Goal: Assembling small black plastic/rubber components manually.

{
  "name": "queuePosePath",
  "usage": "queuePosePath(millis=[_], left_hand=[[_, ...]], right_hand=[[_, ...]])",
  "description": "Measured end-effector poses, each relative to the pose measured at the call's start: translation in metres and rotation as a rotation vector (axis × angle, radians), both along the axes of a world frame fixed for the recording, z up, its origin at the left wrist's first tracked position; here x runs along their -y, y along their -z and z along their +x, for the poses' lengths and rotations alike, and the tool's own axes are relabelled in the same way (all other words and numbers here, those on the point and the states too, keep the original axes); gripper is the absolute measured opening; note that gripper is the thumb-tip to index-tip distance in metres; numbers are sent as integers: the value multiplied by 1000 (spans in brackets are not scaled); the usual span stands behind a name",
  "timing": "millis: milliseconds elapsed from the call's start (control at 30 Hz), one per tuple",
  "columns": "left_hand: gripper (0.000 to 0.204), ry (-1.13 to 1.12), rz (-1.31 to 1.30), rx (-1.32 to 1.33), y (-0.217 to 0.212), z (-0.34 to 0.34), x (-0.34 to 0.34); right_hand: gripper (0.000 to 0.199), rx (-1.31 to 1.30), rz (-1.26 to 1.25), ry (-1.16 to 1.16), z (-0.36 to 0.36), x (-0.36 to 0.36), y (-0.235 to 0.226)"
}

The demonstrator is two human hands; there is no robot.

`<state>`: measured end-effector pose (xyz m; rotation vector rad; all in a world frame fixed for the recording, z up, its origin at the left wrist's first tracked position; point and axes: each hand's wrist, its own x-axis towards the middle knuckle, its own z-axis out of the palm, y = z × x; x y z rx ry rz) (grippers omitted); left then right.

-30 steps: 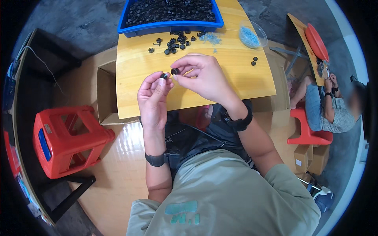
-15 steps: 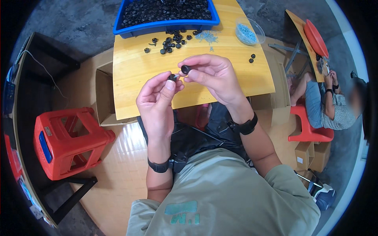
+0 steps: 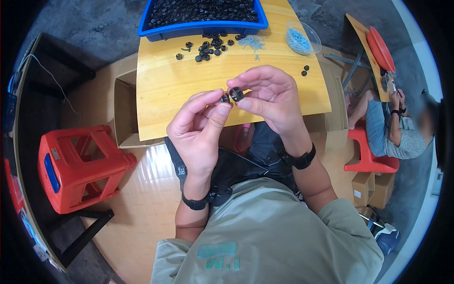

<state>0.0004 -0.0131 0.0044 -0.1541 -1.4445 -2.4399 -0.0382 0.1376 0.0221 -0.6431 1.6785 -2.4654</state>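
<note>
Two small black parts are held close together above the near edge of the wooden table (image 3: pixel 189 90); the black round cap (image 3: pixel 237 93) is pinched between thumb and fingers of the right hand (image 3: pixel 269 97), and a smaller black piece (image 3: pixel 224 99) is gripped at the fingertips of the left hand (image 3: pixel 201 130); both hands are closed on their parts, and the two parts touch or almost touch, which of the two cannot be told. It is judged that the joining of this one pair is in the middle; the pieces are brought together, but whether they are already fully pressed into each other is not shown.

Much seems to be left; the blue tray (image 3: pixel 203 26) at the far side of the table is filled with many black parts, and a loose group of black caps (image 3: pixel 213 45) is scattered just in front of it. A small heap of thin metal pins (image 3: pixel 253 42) is lying beside them, and more are kept in the clear bowl (image 3: pixel 302 38) to the right. Two separate black pieces (image 3: pixel 305 70) are placed near the right edge; perhaps these are finished ones, but this cannot be confirmed. An open cardboard box (image 3: pixel 124 113) is standing at the left of the table; its content is not visible. A red stool (image 3: pixel 78 165) is standing on the floor at the left.
</note>
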Motion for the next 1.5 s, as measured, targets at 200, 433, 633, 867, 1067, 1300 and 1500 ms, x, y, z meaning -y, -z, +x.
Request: queuePosePath(millis=[200, 433, 633, 867, 1067, 1300, 1500], left_hand=[[23, -19, -25, -45, -2, 2, 1], [23, -26, -37, -46, -5, 3, 1], [24, -24, -62, -65, -6, 4, 1], [23, -35, -64, -30, -6, 4, 2], [22, -12, -139, -34, -2, 3, 7], [23, 34, 117, 132, 2, 3, 2], [21, 226, 303, 137, 2, 4, 0]], right_hand=[[33, -71, 28, 10, 6, 2, -8], [32, -106, 64, 21, 7, 2, -8], [30, -146, 134, 71, 10, 2, -10], [23, -211, 149, 80, 9, 1, -9], [21, -293, 193, 115, 9, 0, -7], [26, -564, 490, 263, 10, 4, -15], [31, -727, 678, 430, 15, 8, -17]])
